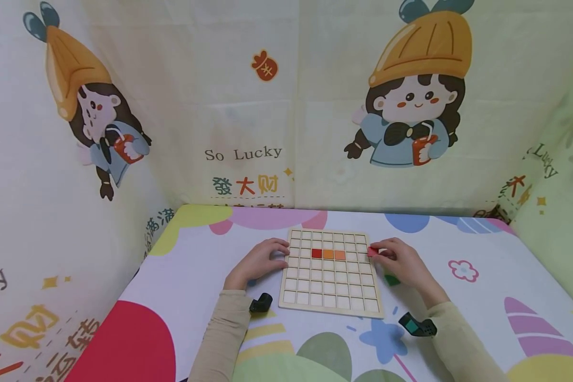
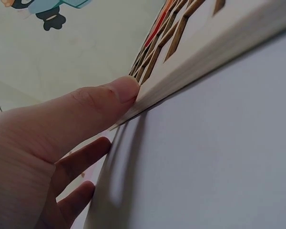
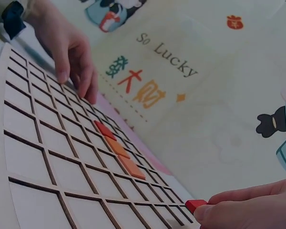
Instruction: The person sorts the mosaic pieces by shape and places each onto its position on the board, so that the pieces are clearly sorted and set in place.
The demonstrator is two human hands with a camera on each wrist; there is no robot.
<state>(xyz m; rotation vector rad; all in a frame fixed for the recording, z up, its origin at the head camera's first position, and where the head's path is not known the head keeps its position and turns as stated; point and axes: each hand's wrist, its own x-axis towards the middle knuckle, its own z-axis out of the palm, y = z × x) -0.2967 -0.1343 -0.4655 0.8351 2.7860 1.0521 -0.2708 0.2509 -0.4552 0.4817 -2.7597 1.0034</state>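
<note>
A wooden grid board (image 1: 284,302) with white square cells lies flat on the table. Three tiles sit side by side in one row of it: a red tile (image 1: 317,253), an orange tile (image 1: 328,254) and a lighter orange tile (image 1: 340,255). My left hand (image 1: 263,260) rests at the board's left edge, its thumb (image 2: 124,89) against the frame and its other fingers loosely bent. At the opposite edge my right hand (image 1: 402,261) pinches a red square tile (image 3: 195,205) between thumb and fingers, level with the row of tiles.
Something green (image 1: 391,279) shows on the table under my right hand. Black wrist devices (image 1: 261,303) sit near both sleeves. The table (image 1: 200,249) has a printed cover, and a cloth with cartoon figures (image 1: 420,116) hangs behind it.
</note>
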